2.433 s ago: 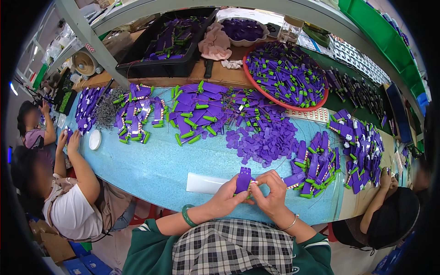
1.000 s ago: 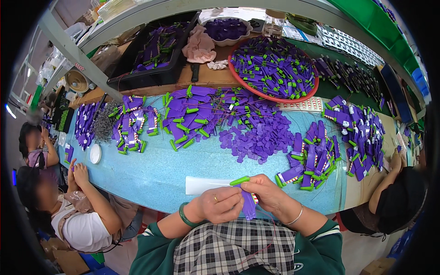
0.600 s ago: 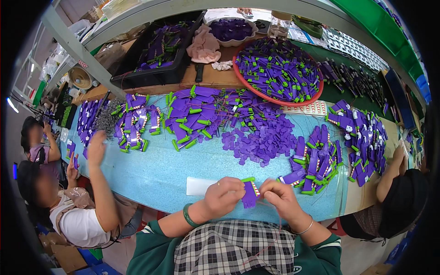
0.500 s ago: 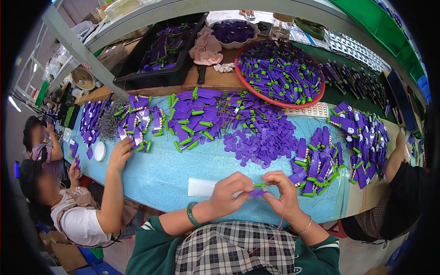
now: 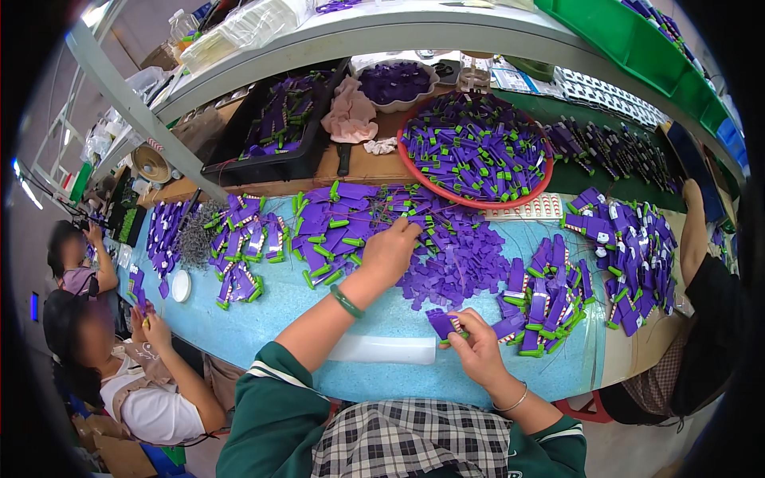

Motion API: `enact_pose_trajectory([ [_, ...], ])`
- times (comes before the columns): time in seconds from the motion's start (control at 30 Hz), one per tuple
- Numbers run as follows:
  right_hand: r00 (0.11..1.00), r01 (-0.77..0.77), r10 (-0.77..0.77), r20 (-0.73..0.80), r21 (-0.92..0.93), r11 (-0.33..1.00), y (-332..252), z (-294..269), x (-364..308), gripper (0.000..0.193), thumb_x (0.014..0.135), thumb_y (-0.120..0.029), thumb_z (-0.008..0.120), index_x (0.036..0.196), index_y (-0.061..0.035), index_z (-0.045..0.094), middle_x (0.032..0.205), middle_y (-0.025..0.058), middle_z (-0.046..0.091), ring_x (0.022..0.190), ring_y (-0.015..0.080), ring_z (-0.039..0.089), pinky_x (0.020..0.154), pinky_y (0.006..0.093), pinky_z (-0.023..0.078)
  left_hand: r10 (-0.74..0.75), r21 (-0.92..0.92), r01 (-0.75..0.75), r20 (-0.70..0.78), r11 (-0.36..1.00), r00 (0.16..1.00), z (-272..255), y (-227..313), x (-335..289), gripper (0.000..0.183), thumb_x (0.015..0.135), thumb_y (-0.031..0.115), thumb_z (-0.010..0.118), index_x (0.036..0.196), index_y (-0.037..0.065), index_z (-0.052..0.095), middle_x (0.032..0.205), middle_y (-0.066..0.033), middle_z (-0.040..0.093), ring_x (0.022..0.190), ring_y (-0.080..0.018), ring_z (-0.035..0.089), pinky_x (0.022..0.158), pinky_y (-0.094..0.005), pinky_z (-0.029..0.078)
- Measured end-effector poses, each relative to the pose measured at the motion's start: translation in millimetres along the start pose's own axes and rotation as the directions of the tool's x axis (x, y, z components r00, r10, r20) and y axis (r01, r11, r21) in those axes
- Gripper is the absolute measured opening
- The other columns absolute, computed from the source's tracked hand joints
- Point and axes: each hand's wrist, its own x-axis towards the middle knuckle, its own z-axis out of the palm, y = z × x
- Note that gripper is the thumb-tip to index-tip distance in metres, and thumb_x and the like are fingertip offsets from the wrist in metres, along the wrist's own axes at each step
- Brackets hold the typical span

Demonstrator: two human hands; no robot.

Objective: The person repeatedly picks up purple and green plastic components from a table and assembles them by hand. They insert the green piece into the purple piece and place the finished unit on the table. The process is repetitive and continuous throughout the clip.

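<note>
Since the frame half a second before, the left hand (image 5: 387, 256) has come away from the purple piece and gone out across the tabletop (image 5: 279, 315), while the right hand (image 5: 478, 354) has kept hold alone. In the head view, the purple piece (image 5: 439, 322) sits above the near side of the tabletop, its red-and-white striped edge and green end showing, with the right fingers clamped on it. The left fingers are at the tangle of wired purple parts (image 5: 426, 209), just behind the heap of small purple tabs (image 5: 458, 263) — whether they have closed on anything I cannot tell. A white strip (image 5: 382, 350) lies near the right hand, and a pile of green-ended pieces (image 5: 546, 295) is to the right.

To do this step well, I would pinch one part only and lift it straight up, slowly enough for its thin wire to slip free (the wires look crossed, so a sharp tug could drag neighbours along). The right hand should stay light but steady — gripping by the edges, ideally, so the striped strip is not rubbed.
</note>
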Motion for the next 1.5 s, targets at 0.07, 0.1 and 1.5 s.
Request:
enact_pose_trajectory([
  [0.07, 1.000, 0.020, -0.019, 0.025, -0.031, 0.999, -5, 0, 2, 0.030, 0.085, 0.008, 0.051, 0.115, 0.0029, 0.058, 0.099, 0.0075, 0.051, 0.089, 0.0136, 0.057, 0.075, 0.0274, 0.059, 0.102, 0.052, -0.107, 0.083, 0.993, 0.991, 1, -5, 3, 0.026, 0.075, -0.002, 0.060, 0.100, 0.004, 0.059, 0.098, -0.0107, 0.054, 0.080, -0.0314, 0.061, 0.067, -0.0422, 0.051],
  [0.1, 1.000, 0.019, -0.018, 0.025, -0.033, 0.999, -5, -1, 1, 0.031, 0.085, 0.008, 0.051, 0.115, 0.0029, 0.058, 0.099, 0.0075, 0.051, 0.089, 0.0135, 0.057, 0.075, 0.0272, 0.059, 0.153, 0.073, -0.163, 0.127, 0.984, 0.980, 1, -7, 4, 0.030, 0.073, -0.003, 0.059, 0.102, 0.005, 0.059, 0.100, -0.0104, 0.053, 0.083, -0.0307, 0.061, 0.068, -0.0418, 0.051],
  [1.5, 1.000, 0.010, -0.009, -0.012, 0.088, 0.996, 2, -19, 2, 0.033, 0.084, 0.006, 0.054, 0.117, 0.0027, 0.059, 0.098, 0.0055, 0.050, 0.086, 0.0112, 0.055, 0.073, 0.0264, 0.058, 0.283, -0.166, -0.304, -0.139, 0.938, 0.949, -33, 15, -7, 0.026, 0.067, -0.003, 0.069, 0.090, 0.004, 0.059, 0.102, -0.0112, 0.056, 0.095, -0.0304, 0.058, 0.084, -0.0370, 0.048],
])
